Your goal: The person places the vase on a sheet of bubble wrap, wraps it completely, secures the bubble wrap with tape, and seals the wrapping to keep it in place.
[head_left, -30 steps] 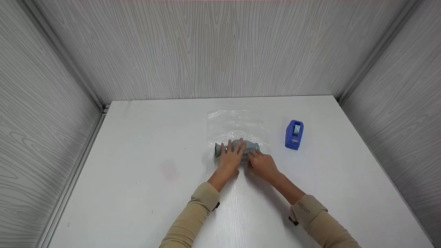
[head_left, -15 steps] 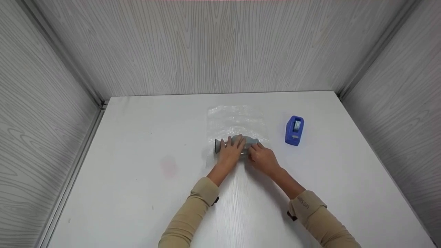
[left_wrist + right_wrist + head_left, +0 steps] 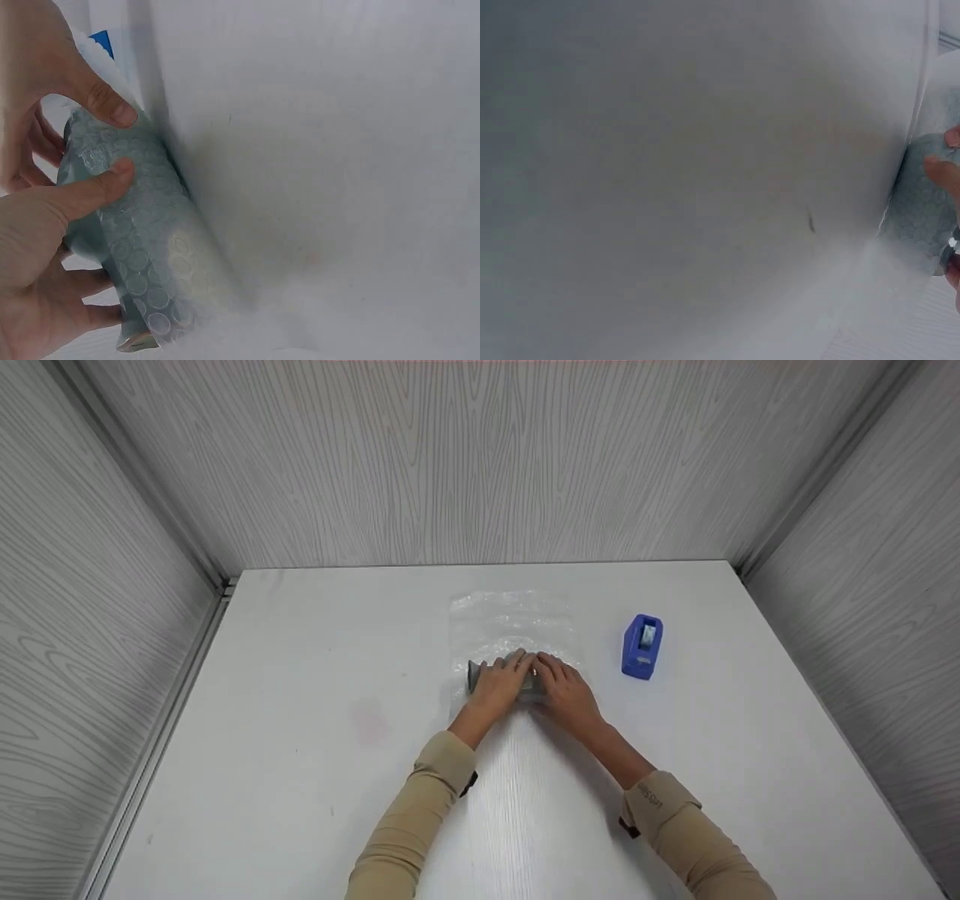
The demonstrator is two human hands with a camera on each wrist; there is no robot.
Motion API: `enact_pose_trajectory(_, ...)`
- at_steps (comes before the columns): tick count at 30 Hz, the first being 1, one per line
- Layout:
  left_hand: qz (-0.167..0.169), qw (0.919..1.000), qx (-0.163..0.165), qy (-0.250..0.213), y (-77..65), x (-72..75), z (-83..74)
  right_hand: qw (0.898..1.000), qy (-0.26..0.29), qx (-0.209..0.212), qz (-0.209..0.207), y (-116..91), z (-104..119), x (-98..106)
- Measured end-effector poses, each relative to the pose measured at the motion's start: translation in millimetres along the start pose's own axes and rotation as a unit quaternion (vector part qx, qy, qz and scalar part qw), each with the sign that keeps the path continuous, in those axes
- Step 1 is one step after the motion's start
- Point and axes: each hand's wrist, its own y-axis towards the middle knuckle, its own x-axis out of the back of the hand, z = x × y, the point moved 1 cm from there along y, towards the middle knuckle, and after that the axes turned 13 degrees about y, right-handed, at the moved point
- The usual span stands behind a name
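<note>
A grey-blue vase (image 3: 473, 676) lies on its side on a clear sheet of bubble wrap (image 3: 510, 619), its flared mouth towards the left. The near part of the wrap is folded up over the vase, as the left wrist view shows. My left hand (image 3: 495, 688) holds the wrapped vase near the neck, thumb pressing the bubbles and fingers over the far side. Beside it, my right hand (image 3: 571, 699) grips the other end in the same way. Between them, much of the vase is hidden. In the right wrist view only the wrapped vase (image 3: 922, 199) and some fingertips show at the edge.
A blue tape dispenser (image 3: 642, 646) stands on the white table (image 3: 300, 697), to the right of the wrap. Grey wood-grain panels (image 3: 480, 465) close off the back and both sides.
My right hand has shifted from the near edge of the wrap up onto the vase, its fingers now reaching over the top beside the left hand. My left hand has stayed on the vase.
</note>
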Motion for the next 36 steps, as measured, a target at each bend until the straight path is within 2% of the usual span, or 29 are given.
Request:
enact_pose_trajectory(6, 0.031, 0.9973, -0.017, -0.064, 5.3, 3.1, 8.7, 1.000, 0.018, 0.012, -0.015, 5.4, -8.7, -0.2)
enact_pose_trajectory(11, 0.085, 0.9879, -0.028, -0.127, 8.0, 9.4, 15.4, 0.999, 0.036, 0.003, -0.005, 7.6, -11.1, 4.2)
enact_pose_trajectory(14, 0.104, 0.9833, -0.034, -0.145, 9.2, 12.1, 17.8, 0.998, 0.061, -0.011, 0.011, 9.0, -11.1, 8.7)
enact_pose_trajectory(19, 0.112, 0.9810, -0.043, -0.152, 10.0, 12.4, 20.6, 0.996, 0.085, -0.023, 0.032, 10.9, -10.6, 14.2)
enact_pose_trajectory(25, 0.109, 0.9774, -0.060, -0.171, 8.9, 15.9, 24.3, 0.996, 0.077, -0.001, 0.042, 12.3, -11.2, 19.3)
enact_pose_trajectory(29, 0.126, 0.9674, -0.064, -0.210, 6.9, 17.7, 27.2, 0.993, 0.098, 0.000, 0.058, 12.7, -11.4, 24.2)
enact_pose_trajectory(32, 0.149, 0.9549, -0.053, -0.251, 4.4, 18.1, 30.6, 0.991, 0.116, -0.001, 0.071, 13.8, -10.9, 27.3)
enact_pose_trajectory(36, 0.160, 0.9371, -0.063, -0.304, 1.2, 18.4, 35.7, 0.987, 0.132, 0.000, 0.087, 16.2, -10.1, 29.6)
